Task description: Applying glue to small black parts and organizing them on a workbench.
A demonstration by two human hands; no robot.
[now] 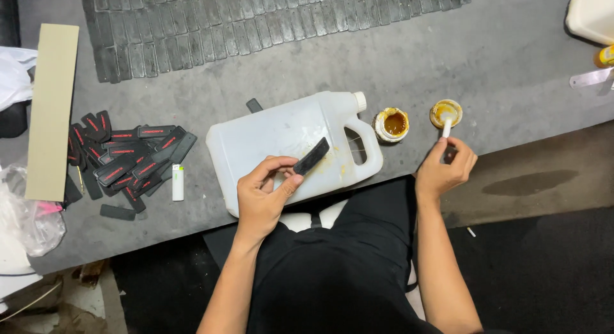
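My left hand [263, 196] pinches a small black rectangular strip [312, 156] and holds it above a white plastic jug [268, 142] that lies on its side on the grey table. My right hand [446, 168] grips the white handle of a brush [446, 126] whose tip sits in a small open jar lid or cup of yellow-brown glue [446, 111]. A second open glue jar [391, 124] stands just left of it, beside the jug's cap.
A pile of black strips with red marks [125, 158] lies at the left, next to a white lighter [178, 182] and a long tan board [51, 110]. A dark grooved mat [256, 21] covers the table's far side. A plastic bag [25, 219] lies at the left edge.
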